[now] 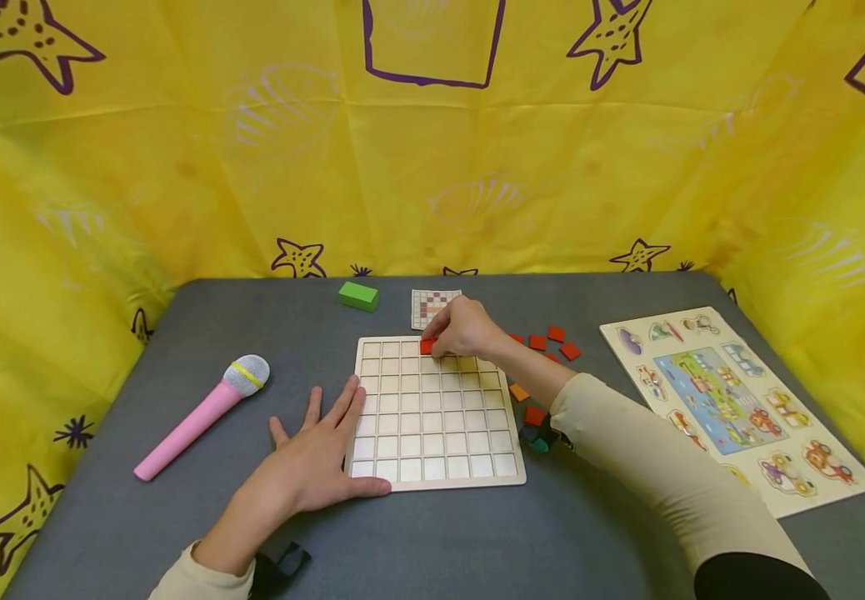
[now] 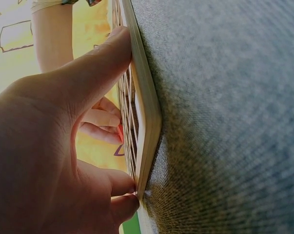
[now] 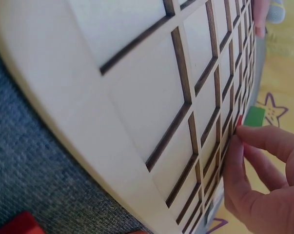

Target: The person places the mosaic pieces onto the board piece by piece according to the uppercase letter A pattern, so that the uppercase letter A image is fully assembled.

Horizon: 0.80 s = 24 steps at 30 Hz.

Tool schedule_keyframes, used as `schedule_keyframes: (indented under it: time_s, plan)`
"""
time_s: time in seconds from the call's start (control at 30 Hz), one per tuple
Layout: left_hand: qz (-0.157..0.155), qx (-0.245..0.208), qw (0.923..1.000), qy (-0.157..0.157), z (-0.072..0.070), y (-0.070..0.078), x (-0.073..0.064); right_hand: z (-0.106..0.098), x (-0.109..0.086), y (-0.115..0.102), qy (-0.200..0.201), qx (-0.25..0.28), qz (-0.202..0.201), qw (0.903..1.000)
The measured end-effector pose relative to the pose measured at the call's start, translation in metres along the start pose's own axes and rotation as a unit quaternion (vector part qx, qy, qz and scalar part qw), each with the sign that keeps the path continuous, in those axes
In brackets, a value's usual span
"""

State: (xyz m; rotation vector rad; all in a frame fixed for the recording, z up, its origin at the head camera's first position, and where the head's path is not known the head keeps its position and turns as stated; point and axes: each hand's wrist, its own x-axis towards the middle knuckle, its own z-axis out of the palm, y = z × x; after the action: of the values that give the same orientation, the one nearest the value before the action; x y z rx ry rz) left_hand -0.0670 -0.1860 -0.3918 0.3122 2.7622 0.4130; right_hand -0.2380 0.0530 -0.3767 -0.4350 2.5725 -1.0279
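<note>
A square wooden grid board (image 1: 432, 412) lies on the grey table, its cells bare apart from the far row. There my right hand (image 1: 464, 327) pinches a red square tile (image 1: 427, 346) between thumb and fingers, at a cell of that row. In the right wrist view the fingertips hide most of the tile (image 3: 239, 120). My left hand (image 1: 316, 458) rests with fingers spread against the board's left side, the thumb on its near edge. The left wrist view shows that thumb (image 2: 105, 61) lying on the rim. Just beyond the board is a small pattern card (image 1: 425, 308), partly hidden by the right hand.
Several loose red tiles (image 1: 556, 333) and an orange tile (image 1: 518, 392) lie right of the board, partly under the right forearm. A green block (image 1: 359, 297) stands at the back. A pink toy microphone (image 1: 192, 425) lies left, a wooden picture puzzle (image 1: 732, 408) right.
</note>
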Motion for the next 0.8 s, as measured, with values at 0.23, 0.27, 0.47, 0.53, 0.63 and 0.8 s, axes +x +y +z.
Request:
schedule_keyframes:
  time_s: [0.23,0.27,0.47,0.53,0.63,0.8]
  plan:
    - [0.001,0.000,1.0000,0.000,-0.0008,-0.0007,-0.0005,0.0009,0.0013,-0.0013,0.004,-0.016,0.000,0.9999]
    - [0.001,0.000,1.0000,0.000,-0.0008,-0.0007,-0.0006,0.0013,0.0016,-0.0010,0.004,-0.019,-0.002,0.9998]
    - [0.001,0.000,1.0000,0.000,-0.0008,0.0001,-0.0007,0.0013,0.0015,-0.0003,0.002,-0.021,-0.006,0.9998]
    - [0.000,0.001,1.0000,0.001,-0.0005,0.0001,-0.0006,0.0006,0.0009,-0.0002,0.002,-0.020,-0.006,0.9998]
    - [0.000,0.002,1.0000,0.001,0.0003,0.0000,-0.0005,-0.0013,0.0003,0.0004,0.004,-0.010,-0.004,0.9999]
    - [0.000,0.003,1.0000,0.001,0.0005,0.0000,-0.0009,-0.0078,-0.0021,0.0023,0.006,0.019,0.004,0.9998]
